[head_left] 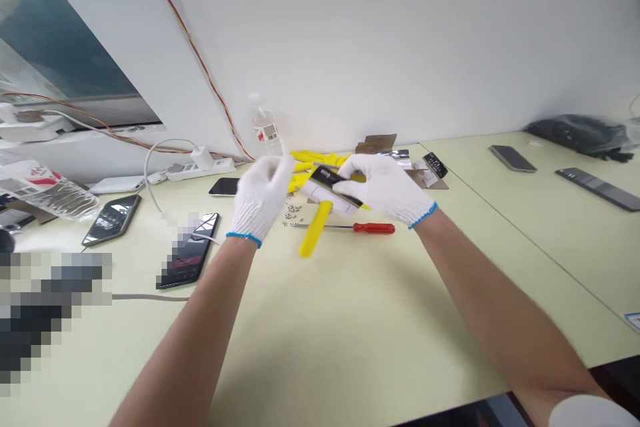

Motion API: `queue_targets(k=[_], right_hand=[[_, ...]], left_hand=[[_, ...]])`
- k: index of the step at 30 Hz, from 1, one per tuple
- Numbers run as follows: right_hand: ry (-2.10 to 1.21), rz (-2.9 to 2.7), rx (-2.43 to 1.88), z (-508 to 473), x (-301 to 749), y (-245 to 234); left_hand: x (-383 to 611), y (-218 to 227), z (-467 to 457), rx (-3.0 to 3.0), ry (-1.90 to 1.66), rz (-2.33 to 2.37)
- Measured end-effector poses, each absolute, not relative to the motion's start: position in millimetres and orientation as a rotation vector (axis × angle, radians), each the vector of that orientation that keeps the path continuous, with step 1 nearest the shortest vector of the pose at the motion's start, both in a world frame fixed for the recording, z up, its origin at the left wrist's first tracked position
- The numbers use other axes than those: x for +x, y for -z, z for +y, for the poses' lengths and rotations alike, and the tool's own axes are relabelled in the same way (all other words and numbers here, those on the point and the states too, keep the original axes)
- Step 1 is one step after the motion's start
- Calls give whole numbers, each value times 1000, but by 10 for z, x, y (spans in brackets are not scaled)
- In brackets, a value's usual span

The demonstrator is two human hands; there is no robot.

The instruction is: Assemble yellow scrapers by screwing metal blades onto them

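My right hand [383, 187], in a white knit glove, is closed on a yellow-handled scraper [315, 230]. Its wide head carries a black strip with pale print, and the handle points down toward me. To the left of it, my gloved left hand [264, 195] is raised with its fingers curled together; whatever they may pinch is hidden. Several small screws [293, 213] lie loose on the table between the hands. Just below the scraper's head rests a red-handled screwdriver [374, 228], its shaft pointing left. Behind the hands is a pile of yellow handles [300, 165].
Phones [193, 253] and a white power strip [200, 169] with cables occupy the left side. A clear bottle [266, 125] stands against the wall; another bottle [45, 187] lies far left. Brown cardboard [376, 143] and a black printed piece [435, 165] sit behind my right hand.
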State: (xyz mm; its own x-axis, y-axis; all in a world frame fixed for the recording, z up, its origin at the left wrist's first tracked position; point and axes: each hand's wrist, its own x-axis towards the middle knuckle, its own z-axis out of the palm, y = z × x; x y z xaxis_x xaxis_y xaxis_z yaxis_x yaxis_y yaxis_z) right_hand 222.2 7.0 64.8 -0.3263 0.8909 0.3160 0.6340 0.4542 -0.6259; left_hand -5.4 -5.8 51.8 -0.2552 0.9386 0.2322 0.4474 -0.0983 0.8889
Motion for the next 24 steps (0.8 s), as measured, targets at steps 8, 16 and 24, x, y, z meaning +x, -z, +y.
queue_targets(k=[8, 16, 24], right_hand=[[-359, -1780, -1278, 77, 2179, -631], [-786, -1768, -1354, 157, 2477, -703], [-1774, -1595, -935, 260, 2440, -447]], left_hand=[[124, -424, -113, 1907, -755, 1490], [-30, -494, -104, 2215, -639, 1375], [-76, -575, -201, 2156, -465, 1268]])
